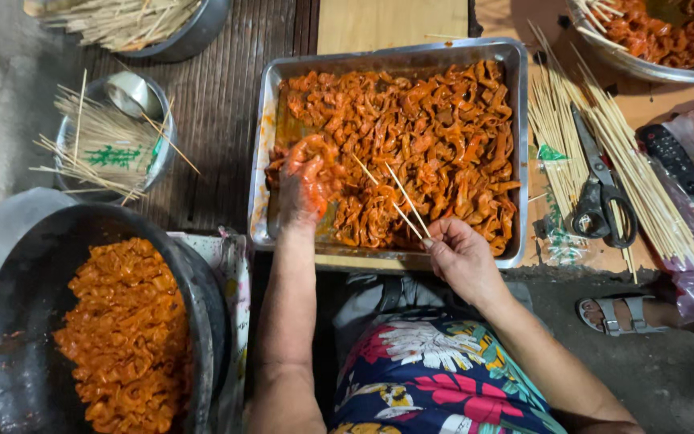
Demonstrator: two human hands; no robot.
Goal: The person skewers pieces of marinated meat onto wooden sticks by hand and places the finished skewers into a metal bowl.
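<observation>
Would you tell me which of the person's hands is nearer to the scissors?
Right. The right hand, pinching bamboo skewers, sits at the tray's near right corner, beside the scissors; the left hand is in the tray's far side.

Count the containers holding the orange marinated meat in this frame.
3: the metal tray in the middle under both hands, the dark bowl at lower left, and a metal bowl cut off at the top right corner. Others may lie outside the view.

A black bowl (pixel 194 321) of red strips sits lower left. A small steel bowl (pixel 164 153) holds loose sticks, with another steel bowl (pixel 194 36) above it. Right of the tray, scissors (pixel 600 193) lie on a bundle of sticks (pixel 652 201), beside a remote (pixel 684 177) in plastic.
</observation>
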